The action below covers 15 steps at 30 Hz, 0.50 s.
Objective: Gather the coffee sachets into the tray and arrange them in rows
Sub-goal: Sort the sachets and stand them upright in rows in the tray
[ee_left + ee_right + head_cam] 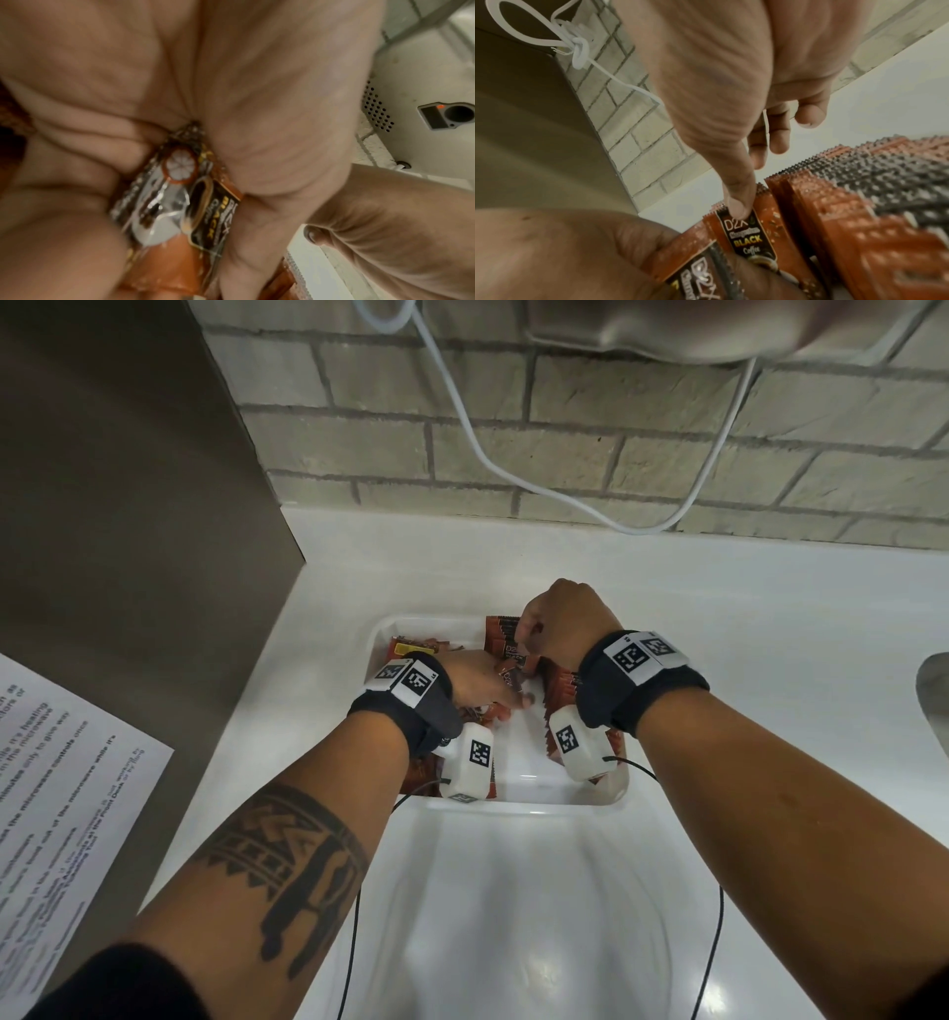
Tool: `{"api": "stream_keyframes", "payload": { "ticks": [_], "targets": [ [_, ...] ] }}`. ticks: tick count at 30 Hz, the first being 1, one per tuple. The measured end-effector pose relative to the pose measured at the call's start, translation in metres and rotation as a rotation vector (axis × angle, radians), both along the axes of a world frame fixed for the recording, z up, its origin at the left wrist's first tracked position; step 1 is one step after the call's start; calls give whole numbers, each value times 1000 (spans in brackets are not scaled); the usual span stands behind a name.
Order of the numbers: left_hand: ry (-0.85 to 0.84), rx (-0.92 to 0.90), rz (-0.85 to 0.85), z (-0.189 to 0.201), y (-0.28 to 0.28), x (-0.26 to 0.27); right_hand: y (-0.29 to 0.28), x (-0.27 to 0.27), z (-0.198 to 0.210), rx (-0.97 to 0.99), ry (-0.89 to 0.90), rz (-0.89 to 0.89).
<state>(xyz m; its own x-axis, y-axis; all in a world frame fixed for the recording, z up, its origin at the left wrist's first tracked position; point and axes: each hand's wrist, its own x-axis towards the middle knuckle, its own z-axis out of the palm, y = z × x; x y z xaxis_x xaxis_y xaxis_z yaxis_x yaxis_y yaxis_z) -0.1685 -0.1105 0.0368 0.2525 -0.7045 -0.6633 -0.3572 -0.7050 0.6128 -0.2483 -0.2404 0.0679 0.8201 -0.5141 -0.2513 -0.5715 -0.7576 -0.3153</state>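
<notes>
Sachets (506,639): orange-brown and black coffee packets, all inside the tray; some standing on edge in a packed row along the right side (859,213), others lying loose at the far left corner and under the left wrist.
Held sachets (185,203): a small bunch clamped in the left hand, printed faces showing "BLACK Coffee", silver backs also visible.
Pinched sachet (746,237): upright beside the packed row, its top edge nipped by the right thumb, label reading "D2X ... BLACK Coffee".
Tray (518,806): white, shallow, rectangular, sitting on the counter, bare floor visible down the middle between the two hands.
Left hand (477,683): low in the tray's left half, fingers curled tight round the bunch.
Right hand (562,621): above the tray's far right part, thumb and a finger closed on the pinched sachet, other fingers loosely bent.
Counter (744,629): white, glossy.
Wall (616,428): pale brick behind the counter, a white cable (462,423) looping down across it.
Panel (128,505): brown, flat, standing at the left.
Paper (61,814): printed sheet at the lower left edge.
</notes>
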Motion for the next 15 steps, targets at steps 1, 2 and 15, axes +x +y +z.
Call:
{"api": "stream_keyframes", "payload": {
  "ticks": [1, 2, 15],
  "targets": [
    [1, -4, 0, 0, 0, 0, -1, 0, 0, 17, -11, -10],
    [8, -7, 4, 0, 0, -1, -2, -1, 0, 29, -18, -14],
    [41, -27, 43, 3, 0, -6, 0, 1, -1, 75, -40, 5]
  ]
}}
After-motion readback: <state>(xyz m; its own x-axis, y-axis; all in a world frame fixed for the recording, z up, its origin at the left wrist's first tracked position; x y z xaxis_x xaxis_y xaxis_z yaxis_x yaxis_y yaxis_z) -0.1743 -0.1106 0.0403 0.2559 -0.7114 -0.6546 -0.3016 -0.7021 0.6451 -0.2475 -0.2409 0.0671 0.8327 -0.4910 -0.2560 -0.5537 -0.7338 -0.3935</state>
